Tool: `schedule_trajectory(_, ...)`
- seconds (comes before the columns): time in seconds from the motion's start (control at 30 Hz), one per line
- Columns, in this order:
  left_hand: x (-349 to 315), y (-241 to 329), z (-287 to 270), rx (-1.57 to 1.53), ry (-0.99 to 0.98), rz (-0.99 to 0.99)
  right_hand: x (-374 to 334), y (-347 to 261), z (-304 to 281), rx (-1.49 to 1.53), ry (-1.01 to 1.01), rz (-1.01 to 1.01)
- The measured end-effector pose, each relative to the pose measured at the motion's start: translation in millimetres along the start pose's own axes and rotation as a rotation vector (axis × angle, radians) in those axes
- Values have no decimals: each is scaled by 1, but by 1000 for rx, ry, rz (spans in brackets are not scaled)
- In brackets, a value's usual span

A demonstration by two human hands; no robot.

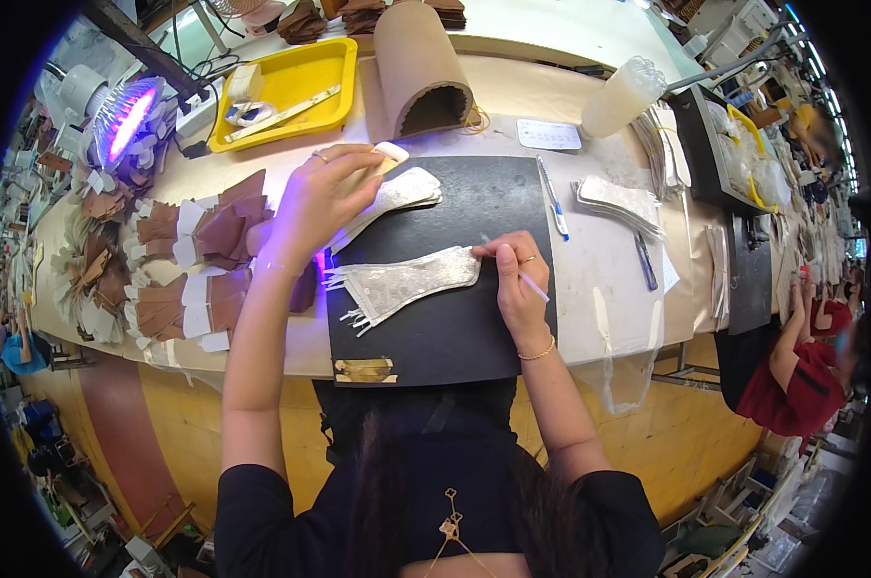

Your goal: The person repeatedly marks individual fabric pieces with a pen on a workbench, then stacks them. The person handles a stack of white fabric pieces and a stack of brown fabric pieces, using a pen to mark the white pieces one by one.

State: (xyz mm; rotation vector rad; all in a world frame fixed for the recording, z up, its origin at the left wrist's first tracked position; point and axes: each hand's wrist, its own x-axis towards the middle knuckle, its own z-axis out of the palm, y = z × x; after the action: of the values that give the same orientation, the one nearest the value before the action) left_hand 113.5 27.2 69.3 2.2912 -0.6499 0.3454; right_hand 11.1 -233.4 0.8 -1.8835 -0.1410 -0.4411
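My left hand (331, 193) is raised over the far left of a black board (435, 352). It pinches a small white-and-yellow block (391, 152) that looks like an eraser. My right hand (522, 294) grips a thin white pen-like stick (533, 286), its fingertips at the right end of a pale patterned piece (411, 279). That piece lies flat on the board, apparently stacked in layers, with narrow strips fanned out at its left end. Behind it, a second stack of pale pieces (411, 189) sits partly hidden by my left hand.
Brown and white cut pieces (199, 303) spread at the left beside a lit lamp (127, 120). A yellow tray (300, 72), a brown arched form (421, 67) and a bottle (623, 96) stand behind. Pens (553, 197) and more pale pieces (618, 202) lie right. A person in red (792, 371) sits farther right.
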Motion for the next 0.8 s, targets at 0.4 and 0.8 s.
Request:
schedule_trajectory(0.4, -55, 50, 29, -246, -366, -120, 1, 4, 0, 38, 36, 41)
schedule_trajectory(0.8, -75, 50, 64, -105, -265, 27, 1, 4, -1, 54, 27, 50)
